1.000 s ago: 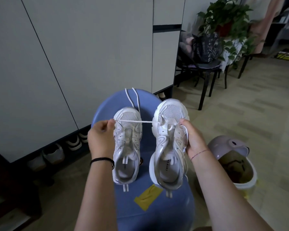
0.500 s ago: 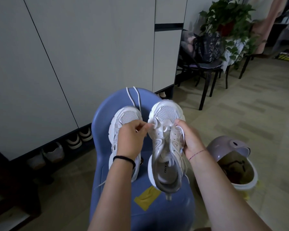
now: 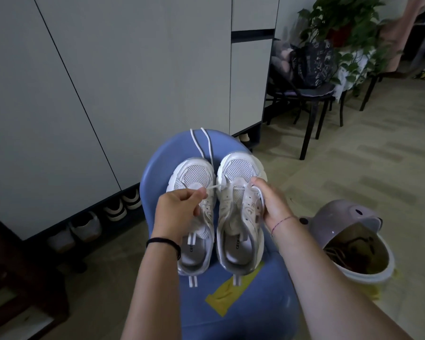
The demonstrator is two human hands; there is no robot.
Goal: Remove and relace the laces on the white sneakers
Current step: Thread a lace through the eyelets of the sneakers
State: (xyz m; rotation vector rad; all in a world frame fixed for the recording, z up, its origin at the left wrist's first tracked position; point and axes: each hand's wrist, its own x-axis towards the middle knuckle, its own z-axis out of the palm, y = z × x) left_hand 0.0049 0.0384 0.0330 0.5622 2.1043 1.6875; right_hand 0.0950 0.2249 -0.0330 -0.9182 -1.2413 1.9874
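Observation:
Two white sneakers stand side by side, toes away from me, on a blue stool [image 3: 155, 173]. My left hand [image 3: 179, 212] lies over the left sneaker [image 3: 194, 177] and pinches a white lace [image 3: 212, 187] that runs rightward into the front eyelets of the right sneaker [image 3: 238, 217]. My right hand [image 3: 271, 204] grips the right sneaker's outer side, thumb near its toe mesh. A second loose lace [image 3: 207, 146] trails from between the toes over the stool's far edge.
A yellow tape patch [image 3: 227, 298] marks the stool's near part. A pale bin with a tipped lid [image 3: 353, 241] stands on the floor at right. White cabinet doors [image 3: 108, 82] rise at left, shoes beneath them. A black chair [image 3: 309, 99] and a plant [image 3: 341, 18] stand far right.
My left hand, which held the lace stretched out to the left, came in to the right sneaker and has now drawn back a little over the left sneaker. The right sneaker sits lower.

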